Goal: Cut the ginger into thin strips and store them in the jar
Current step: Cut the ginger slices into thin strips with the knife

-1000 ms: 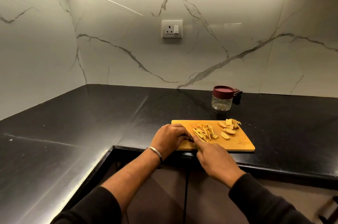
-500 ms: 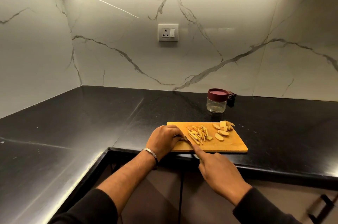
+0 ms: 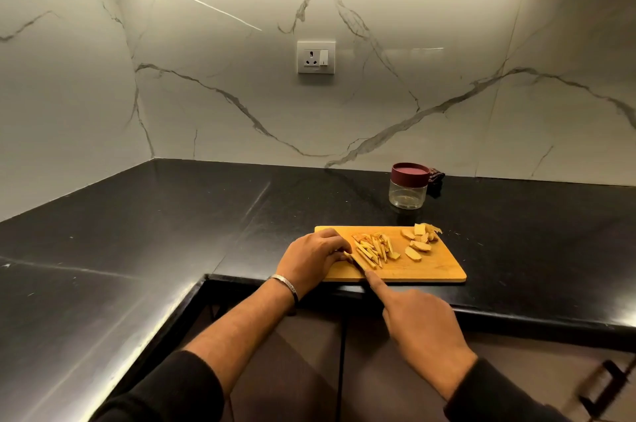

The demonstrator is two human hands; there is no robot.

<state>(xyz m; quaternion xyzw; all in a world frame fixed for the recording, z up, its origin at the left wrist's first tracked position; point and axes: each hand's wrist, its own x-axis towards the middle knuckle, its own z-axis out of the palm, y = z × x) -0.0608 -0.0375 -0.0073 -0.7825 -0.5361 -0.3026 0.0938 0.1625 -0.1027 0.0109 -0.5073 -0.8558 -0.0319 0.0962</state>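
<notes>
On the black counter (image 3: 172,249), seen from the head camera, a wooden cutting board (image 3: 433,266) lies at the front edge. The left hand (image 3: 311,261) rests on the board's left end, its fingers curled down onto a ginger piece (image 3: 347,255). The right hand (image 3: 421,327) grips a knife (image 3: 359,266), forefinger stretched along its spine, other fingers curled under. Ginger strips (image 3: 373,249) lie mid-board, ginger slices (image 3: 418,242) at its far right. Behind the board stands the jar (image 3: 408,192), with its maroon lid (image 3: 410,173) on.
</notes>
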